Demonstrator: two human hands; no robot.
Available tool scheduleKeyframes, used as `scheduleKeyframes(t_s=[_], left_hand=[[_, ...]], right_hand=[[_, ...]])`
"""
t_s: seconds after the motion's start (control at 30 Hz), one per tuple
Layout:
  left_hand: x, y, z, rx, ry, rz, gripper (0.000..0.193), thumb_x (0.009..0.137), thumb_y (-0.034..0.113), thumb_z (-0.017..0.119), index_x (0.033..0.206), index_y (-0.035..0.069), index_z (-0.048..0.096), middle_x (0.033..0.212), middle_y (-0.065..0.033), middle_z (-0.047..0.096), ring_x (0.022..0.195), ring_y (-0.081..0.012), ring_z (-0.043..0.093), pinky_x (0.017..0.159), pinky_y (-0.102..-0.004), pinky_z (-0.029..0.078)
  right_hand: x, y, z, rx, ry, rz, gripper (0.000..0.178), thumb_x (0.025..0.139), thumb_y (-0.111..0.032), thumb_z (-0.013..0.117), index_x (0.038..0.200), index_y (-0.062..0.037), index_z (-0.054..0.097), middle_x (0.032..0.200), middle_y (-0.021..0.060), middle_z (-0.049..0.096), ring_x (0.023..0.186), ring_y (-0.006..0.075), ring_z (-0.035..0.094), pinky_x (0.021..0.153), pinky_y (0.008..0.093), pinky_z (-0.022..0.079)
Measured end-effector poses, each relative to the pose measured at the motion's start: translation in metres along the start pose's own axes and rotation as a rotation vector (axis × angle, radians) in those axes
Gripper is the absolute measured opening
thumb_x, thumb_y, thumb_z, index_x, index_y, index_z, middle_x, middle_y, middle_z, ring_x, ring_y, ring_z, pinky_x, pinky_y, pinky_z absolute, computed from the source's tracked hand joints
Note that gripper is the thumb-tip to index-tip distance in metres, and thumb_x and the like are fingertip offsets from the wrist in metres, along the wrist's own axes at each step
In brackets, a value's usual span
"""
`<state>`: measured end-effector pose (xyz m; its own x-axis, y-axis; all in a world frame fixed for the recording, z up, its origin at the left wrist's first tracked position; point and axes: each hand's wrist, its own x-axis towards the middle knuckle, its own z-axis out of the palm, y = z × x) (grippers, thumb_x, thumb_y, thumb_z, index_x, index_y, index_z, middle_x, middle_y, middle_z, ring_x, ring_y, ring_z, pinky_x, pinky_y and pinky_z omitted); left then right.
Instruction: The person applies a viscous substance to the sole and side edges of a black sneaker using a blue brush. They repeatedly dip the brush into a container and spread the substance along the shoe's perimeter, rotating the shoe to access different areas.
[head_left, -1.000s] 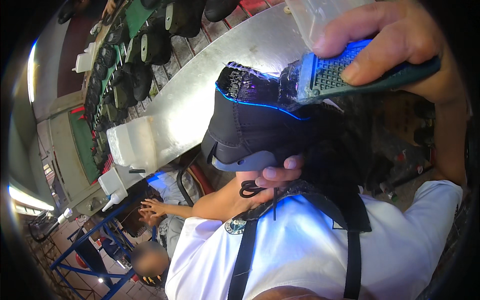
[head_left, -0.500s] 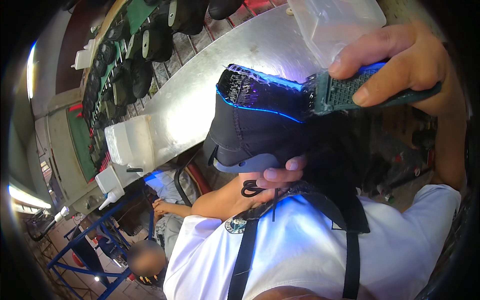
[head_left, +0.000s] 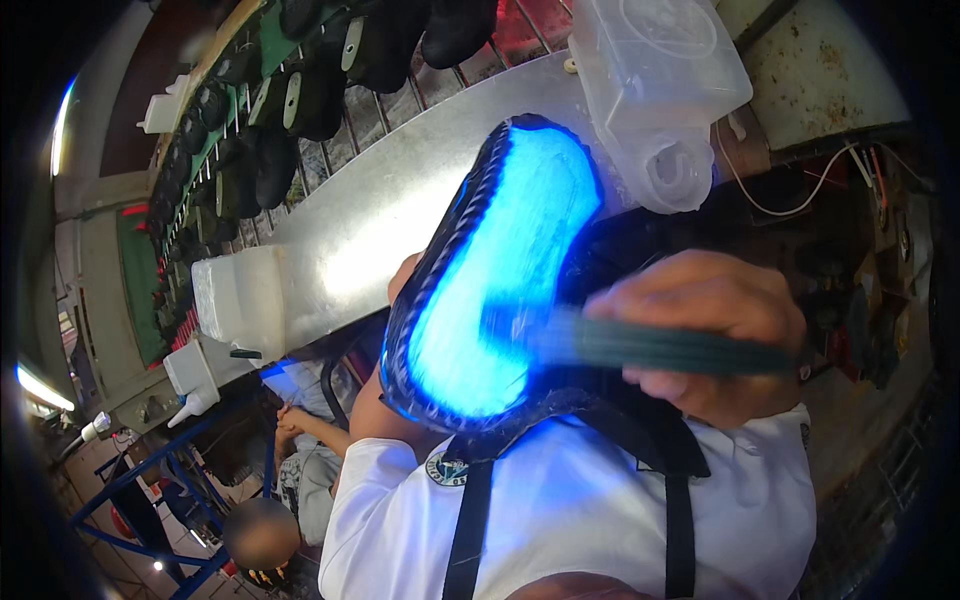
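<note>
The shoe [head_left: 535, 200] is at the middle of my view, in front of my chest, its sole turned up toward me and lit bright blue, its stitched edge dark. My left grip [head_left: 402, 277] has hold of it from behind; only a bit shows past its left edge, so I cannot tell how the fingers are set. My right grip [head_left: 712, 295] is closed around the brush [head_left: 600, 340], whose bristles, blurred, are at the near part of the sole. Beyond the shoe lies the metal surface [head_left: 345, 215], with a clear container [head_left: 665, 75] at its far right and a whitish tub [head_left: 240, 300] at its left. Dark shoes [head_left: 275, 165] line the far left. At the near left, another person's hands [head_left: 291, 418] are together.
</note>
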<state>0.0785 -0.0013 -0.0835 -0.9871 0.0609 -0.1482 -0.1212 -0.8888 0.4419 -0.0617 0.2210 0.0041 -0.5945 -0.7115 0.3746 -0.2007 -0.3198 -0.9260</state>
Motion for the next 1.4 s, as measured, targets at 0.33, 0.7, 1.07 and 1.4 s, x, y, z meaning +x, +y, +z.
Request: scheduleKeyframes(t_s=[0.33, 0.7, 1.07, 1.4], left_hand=[[0.019, 0.034, -0.006, 0.441, 0.098, 0.508, 0.057, 0.073, 0.016, 0.076, 0.121, -0.003, 0.052, 0.097, -0.0112, 0.062, 0.087, -0.0236, 0.065, 0.083, -0.0385, 0.056], [0.186, 0.192, -0.011, 1.052, 0.029, 0.684, 0.065, 0.071, -0.001, 0.081, 0.130, 0.004, 0.055, 0.122, -0.0096, 0.060, 0.115, -0.0249, 0.058, 0.101, -0.0398, 0.049], [0.383, 0.223, 0.007, 2.552, -0.650, 0.993, 0.058, 0.075, 0.002, 0.068, 0.132, 0.014, 0.059, 0.139, -0.0074, 0.056, 0.134, -0.0300, 0.047, 0.109, -0.0431, 0.044], [0.434, 0.168, -0.038, 3.121, -0.987, 0.590, 0.046, 0.089, 0.018, 0.055, 0.134, 0.027, 0.053, 0.143, 0.0078, 0.048, 0.140, -0.0188, 0.038, 0.092, -0.0420, 0.052]], right_hand=[[0.021, 0.049, -0.017, 0.243, 0.432, -0.047, 0.024, 0.093, -0.010, 0.064, 0.107, 0.0091, 0.062, 0.078, 0.0136, 0.067, 0.065, 0.0169, 0.063, 0.059, 0.0297, 0.053], [-0.017, 0.042, -0.085, -0.090, 0.796, -0.228, 0.052, 0.089, -0.039, 0.063, 0.098, 0.0123, 0.061, 0.070, 0.0132, 0.060, 0.053, 0.0158, 0.052, 0.039, 0.0263, 0.042], [-0.039, 0.074, -0.102, -0.140, 1.002, -0.191, 0.038, 0.090, -0.033, 0.061, 0.093, 0.0051, 0.060, 0.069, 0.0113, 0.056, 0.051, 0.0156, 0.049, 0.039, 0.0260, 0.040], [-0.040, 0.083, -0.089, -0.132, 0.997, -0.111, 0.041, 0.089, -0.039, 0.065, 0.088, 0.0015, 0.058, 0.067, 0.0093, 0.054, 0.050, 0.0139, 0.049, 0.037, 0.0244, 0.039]])
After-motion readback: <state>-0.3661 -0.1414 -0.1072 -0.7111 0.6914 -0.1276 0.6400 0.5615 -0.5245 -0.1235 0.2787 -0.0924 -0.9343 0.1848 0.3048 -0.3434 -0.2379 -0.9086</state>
